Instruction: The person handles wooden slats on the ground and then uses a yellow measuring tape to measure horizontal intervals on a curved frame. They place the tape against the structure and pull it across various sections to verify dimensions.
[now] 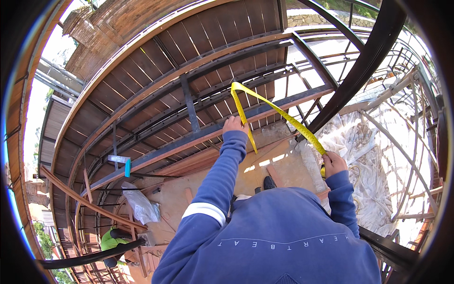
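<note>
Right hand (pixel 335 164) pinching yellow tape (pixel 284 113), right of centre; tape running up-left, folding above nearer left hand (pixel 234 124), whose pinch cannot be told.

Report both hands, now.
Left hand: fingers closed on the yellow tape blade.
Right hand: closed around the tape measure's case.

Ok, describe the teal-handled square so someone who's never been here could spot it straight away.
Find the nearest long beam, slanting across behind the yellow tape. Follow it left, past the short crosspiece that joins it, to a small L-shaped square. Its teal handle and silvery blade set it apart from the dark beam and brown planks.
</note>
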### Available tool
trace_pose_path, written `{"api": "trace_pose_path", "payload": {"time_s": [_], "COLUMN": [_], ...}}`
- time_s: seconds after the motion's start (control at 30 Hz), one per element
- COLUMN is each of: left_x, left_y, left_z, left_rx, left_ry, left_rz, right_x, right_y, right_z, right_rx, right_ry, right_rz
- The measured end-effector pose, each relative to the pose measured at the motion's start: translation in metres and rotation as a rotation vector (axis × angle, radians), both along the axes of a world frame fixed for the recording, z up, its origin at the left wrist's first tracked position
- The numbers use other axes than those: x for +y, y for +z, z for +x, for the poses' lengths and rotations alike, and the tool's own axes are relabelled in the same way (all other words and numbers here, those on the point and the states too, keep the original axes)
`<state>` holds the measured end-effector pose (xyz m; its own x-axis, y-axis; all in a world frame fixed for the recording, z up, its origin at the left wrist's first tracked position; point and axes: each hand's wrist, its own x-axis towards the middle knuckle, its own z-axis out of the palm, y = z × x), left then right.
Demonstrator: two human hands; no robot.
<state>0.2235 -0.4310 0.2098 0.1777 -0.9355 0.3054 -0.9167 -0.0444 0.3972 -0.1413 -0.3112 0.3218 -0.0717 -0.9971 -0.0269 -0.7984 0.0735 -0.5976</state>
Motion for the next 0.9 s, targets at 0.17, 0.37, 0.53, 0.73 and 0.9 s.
{"api": "trace_pose_path", "payload": {"time_s": [0.17, 0.37, 0.53, 0.73, 0.9], "left_x": [0.001, 0.011, 0.011, 0.021, 0.011], "left_y": [-0.004, -0.006, -0.008, -0.008, -0.013], "left_z": [0.001, -0.001, -0.003, 0.017, -0.008], "left_rx": [0.031, -0.028, -0.076, -0.075, 0.269], "left_ry": [-0.011, -0.067, -0.116, -0.036, -0.026], "left_rz": [-0.053, -0.152, -0.149, -0.131, -0.298], "right_x": [0.0, 0.0, 0.002, -0.006, 0.009], "right_y": [0.0, 0.014, 0.017, 0.008, -0.025], "right_z": [-0.005, -0.006, -0.004, 0.01, -0.01], "right_rx": [0.02, 0.058, 0.03, -0.006, -0.253], "right_ry": [-0.021, 0.009, -0.004, 0.072, 0.082], "right_rz": [0.035, 0.005, -0.019, -0.028, -0.019]}}
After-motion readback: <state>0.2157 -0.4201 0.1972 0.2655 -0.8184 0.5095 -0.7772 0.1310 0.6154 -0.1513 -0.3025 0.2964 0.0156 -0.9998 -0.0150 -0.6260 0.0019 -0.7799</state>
